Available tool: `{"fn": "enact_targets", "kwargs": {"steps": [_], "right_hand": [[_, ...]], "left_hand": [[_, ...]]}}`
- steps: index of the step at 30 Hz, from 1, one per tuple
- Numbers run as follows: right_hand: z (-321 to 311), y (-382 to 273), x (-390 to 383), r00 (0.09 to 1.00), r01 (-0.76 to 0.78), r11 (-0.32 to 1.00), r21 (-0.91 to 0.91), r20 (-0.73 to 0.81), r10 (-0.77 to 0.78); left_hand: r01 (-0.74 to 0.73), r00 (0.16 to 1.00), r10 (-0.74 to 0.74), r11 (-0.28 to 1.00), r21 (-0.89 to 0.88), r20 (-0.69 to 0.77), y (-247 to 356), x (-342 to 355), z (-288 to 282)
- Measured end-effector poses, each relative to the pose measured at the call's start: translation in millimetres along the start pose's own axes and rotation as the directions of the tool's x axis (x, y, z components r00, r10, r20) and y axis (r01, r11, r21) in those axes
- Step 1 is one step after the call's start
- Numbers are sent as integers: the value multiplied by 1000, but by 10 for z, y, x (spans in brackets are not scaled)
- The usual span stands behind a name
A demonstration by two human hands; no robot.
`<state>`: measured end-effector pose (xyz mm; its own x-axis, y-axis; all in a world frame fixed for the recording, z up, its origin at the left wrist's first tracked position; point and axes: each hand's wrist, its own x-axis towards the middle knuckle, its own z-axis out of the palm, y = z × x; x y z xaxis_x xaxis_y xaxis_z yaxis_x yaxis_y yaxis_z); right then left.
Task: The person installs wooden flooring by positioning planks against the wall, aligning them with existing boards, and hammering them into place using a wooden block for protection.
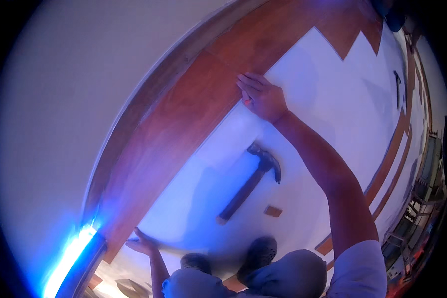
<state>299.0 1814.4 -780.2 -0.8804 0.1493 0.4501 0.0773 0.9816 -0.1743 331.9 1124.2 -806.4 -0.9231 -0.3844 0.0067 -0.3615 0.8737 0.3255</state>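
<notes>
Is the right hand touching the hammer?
Apart. The head view shows the right hand on the wooden plank, white underlay between it and the hammer.

I see a claw hammer (253, 180) lying on the pale underlay sheet (328, 94), head toward one o'clock and handle toward seven. Just beside its handle, at three o'clock of the handle end, sits a small wooden block (272, 211). Far off at two o'clock lies a second dark tool (397, 87), too small to identify.
</notes>
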Motion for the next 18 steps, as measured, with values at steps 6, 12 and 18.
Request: {"fn": "enact_targets", "kwargs": {"steps": [6, 12, 18], "right_hand": [[32, -38, 63, 999, 30, 999, -16, -9, -30], [-25, -46, 73, 999, 44, 998, -37, -7, -44], [58, -51, 14, 999, 41, 996, -84, 31, -38]], "left_hand": [[-84, 990, 107, 972, 218, -95, -103, 3, 53], [3, 998, 15, 967, 256, -68, 138, -53, -8], [-45, 995, 71, 944, 326, -70, -177, 36, 60]]}}
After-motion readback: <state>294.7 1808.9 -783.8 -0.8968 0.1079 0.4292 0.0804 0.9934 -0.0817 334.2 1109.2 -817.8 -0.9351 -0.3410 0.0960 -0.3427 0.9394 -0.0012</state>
